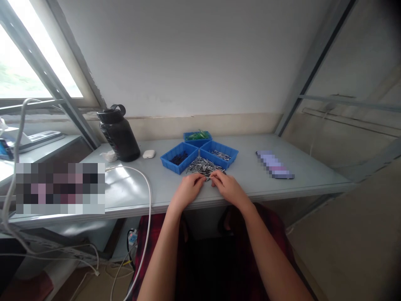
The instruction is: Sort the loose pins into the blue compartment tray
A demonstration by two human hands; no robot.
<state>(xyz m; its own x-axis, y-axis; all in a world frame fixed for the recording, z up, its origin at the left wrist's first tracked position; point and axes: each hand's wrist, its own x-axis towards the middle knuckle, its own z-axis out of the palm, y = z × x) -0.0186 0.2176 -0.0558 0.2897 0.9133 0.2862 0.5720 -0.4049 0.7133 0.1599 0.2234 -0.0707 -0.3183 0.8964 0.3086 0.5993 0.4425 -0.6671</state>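
Note:
My left hand [189, 189] and my right hand [229, 187] meet at the front of the desk, fingers closed in a pinch. Between the fingertips runs a thin, light metal pin [208, 177], too small to name more exactly; both hands appear to grip it. Just beyond them lies a loose heap of thin metal pins [202, 165]. Blue bins surround the heap: the left bin [171, 167] holds small dark pieces [179, 159], the right bin [233, 151] holds metal pins [221, 155], and the back bin [196, 141] holds green pieces [198, 135].
A dark water bottle [120, 138], crumpled tissue [108, 156] and white earbud case [149, 154] stand on the left. A white cable [149, 196] hangs over the desk's front edge. At right lies a phone [274, 165], partly blurred. A wall closes off the back.

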